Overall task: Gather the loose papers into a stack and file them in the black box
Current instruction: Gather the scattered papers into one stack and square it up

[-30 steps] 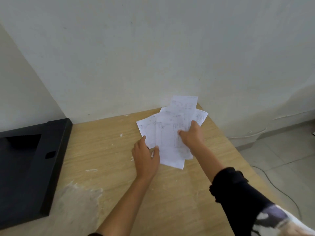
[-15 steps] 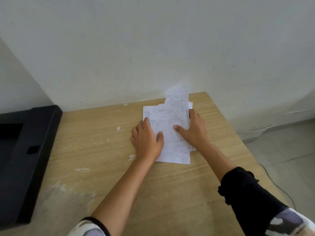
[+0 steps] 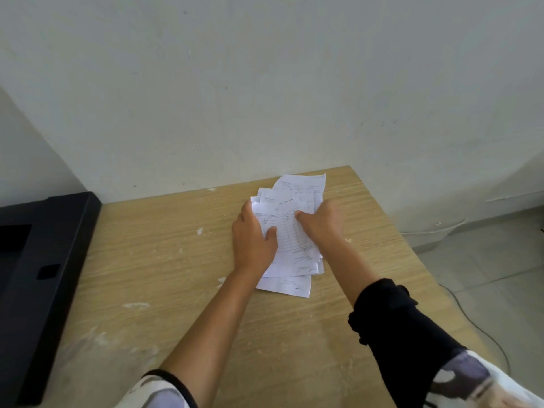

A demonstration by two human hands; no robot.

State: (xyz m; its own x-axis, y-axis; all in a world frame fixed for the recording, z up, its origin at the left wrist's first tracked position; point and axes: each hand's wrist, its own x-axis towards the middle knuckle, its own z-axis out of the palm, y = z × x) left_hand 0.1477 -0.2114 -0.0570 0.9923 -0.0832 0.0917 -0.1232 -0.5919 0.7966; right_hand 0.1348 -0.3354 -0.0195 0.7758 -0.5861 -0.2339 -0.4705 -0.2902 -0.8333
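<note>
My left hand (image 3: 254, 241) lies on the left edge of the loose papers (image 3: 290, 234), thumb pressed on the top sheet and fingers curled along the side, holding the pile; my right hand (image 3: 322, 223) clamps the right edge, fingers bent over the top sheet. Half a second ago both palms lay flatter and the sheets were squared up; now the pile is fanned, with one sheet sticking out toward the wall at the top and another slipped out toward the bottom of the frame. A second ago the sheets were spread wider still.

The papers sit just right of the frame's centre, on the wooden table (image 3: 164, 278), close to its far edge by the white wall (image 3: 265, 83). The black box (image 3: 44, 260) lies at the left edge of the frame, well apart from the papers, with bare tabletop between. White scuffs and paint flecks mark the wood. A thin cable (image 3: 482, 331) runs over the tiled floor (image 3: 485, 260) at the lower right. My black cuff (image 3: 394, 319) is pushed up the right forearm.

The top sheet shows a printed table with ruled columns and some handwriting; I cannot read any of it.
</note>
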